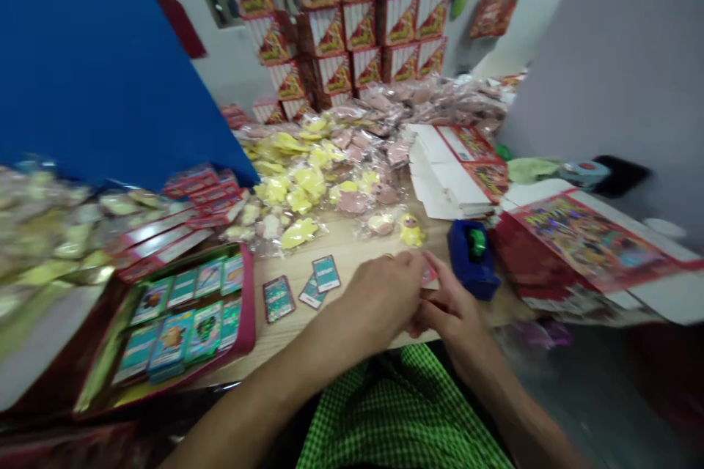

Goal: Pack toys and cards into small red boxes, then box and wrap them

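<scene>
My left hand [391, 292] and my right hand [454, 304] meet close together over the front of the table. Between them shows a small red printed piece [429, 275], mostly covered by fingers; whether it is a card or a little box I cannot tell. Both hands are closed about it. Just beyond my fingers a small yellow figure [411, 231] stands upright. To the right of it sits a blue tape dispenser [473, 260] with a green roll. Left of my left wrist lie a few loose green cards [326, 273] and another card [278, 299].
A pink-rimmed tray [247, 304] with stacked cards is at the left. Bagged yellow pieces [300, 187] and pinkish ones [379, 154] heap behind. Flat cartons [448, 168] lie right of them, near a large red printed box [599, 234]. Boxes [360, 22] are stacked against the wall.
</scene>
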A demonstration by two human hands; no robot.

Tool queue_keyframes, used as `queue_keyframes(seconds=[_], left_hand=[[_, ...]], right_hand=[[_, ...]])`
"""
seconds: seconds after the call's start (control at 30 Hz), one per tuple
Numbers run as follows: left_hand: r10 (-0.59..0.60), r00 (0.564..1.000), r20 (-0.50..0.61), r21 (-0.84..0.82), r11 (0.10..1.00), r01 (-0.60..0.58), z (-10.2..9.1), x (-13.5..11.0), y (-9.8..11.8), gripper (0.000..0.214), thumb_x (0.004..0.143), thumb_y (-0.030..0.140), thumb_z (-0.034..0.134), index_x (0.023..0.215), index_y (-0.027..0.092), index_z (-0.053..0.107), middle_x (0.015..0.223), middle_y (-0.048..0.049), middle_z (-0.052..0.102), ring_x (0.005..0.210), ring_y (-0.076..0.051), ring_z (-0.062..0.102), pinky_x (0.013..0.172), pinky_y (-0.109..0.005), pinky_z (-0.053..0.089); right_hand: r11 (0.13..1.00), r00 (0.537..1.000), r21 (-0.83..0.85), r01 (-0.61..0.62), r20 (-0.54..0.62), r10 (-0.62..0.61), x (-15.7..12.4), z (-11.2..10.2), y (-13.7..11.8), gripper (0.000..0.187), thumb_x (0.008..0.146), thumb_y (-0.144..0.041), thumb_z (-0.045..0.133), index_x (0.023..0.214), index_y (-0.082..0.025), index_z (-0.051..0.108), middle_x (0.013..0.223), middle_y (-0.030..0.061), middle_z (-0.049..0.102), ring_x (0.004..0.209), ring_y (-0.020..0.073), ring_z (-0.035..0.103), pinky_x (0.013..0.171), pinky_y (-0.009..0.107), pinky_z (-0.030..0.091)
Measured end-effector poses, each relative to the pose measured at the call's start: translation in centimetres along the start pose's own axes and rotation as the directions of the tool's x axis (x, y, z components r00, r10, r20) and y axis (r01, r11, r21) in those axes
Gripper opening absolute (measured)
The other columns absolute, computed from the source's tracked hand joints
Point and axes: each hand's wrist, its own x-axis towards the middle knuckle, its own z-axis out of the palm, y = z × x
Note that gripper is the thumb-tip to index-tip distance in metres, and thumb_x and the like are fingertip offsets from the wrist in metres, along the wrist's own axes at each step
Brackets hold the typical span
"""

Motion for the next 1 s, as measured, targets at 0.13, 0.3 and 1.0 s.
queue_keyframes(seconds=[0.13,0.3,1.0], left_hand=[[0.0,0.999,-0.051,0.047,0.999,0.003,1.4,-0.3,-0.5,0.013,0.097,0.018,0.057,0.109,0.012,0.057,0.097,-0.011,0.069,0.083,-0.023,0.069,0.067,-0.033,0.054],[-0.069,0.936,-0.344,-0.27,0.963,-0.028,3.9,-2.1,-3.0,0.025,0.09,0.013,0.064,0.114,0.015,0.057,0.107,-0.0106,0.071,0.096,-0.024,0.069,0.084,-0.039,0.058],[0.064,0.964,-0.259,-0.12,0.988,-0.098,4.6,-4.5,-4.8,0.073,0.097,0.01,0.043,0.162,0.033,0.02,0.109,-0.0106,0.061,0.086,-0.023,0.061,0.071,-0.037,0.056]], right_hand=[[0.936,0.996,-0.344,0.079,-0.014,-0.089,1.5,-3.0,0.7,0.089,0.083,-0.051,0.064,0.154,-0.01,0.03,0.065,0.0019,0.07,0.051,0.0213,0.063,0.049,0.032,0.052],[0.653,0.897,-0.73,0.204,-0.127,-0.423,1.4,-6.4,-1.1,0.052,0.094,-0.04,0.051,0.139,-0.016,0.054,0.091,0.0115,0.076,0.069,0.0242,0.07,0.065,0.039,0.06],[-0.382,0.907,-0.874,-0.301,-0.14,-0.397,0.1,-16.4,-5.8,0.057,0.107,-0.03,0.035,0.143,0.013,0.045,0.135,0.0405,0.053,0.123,0.0469,0.056,0.096,0.053,0.047]])
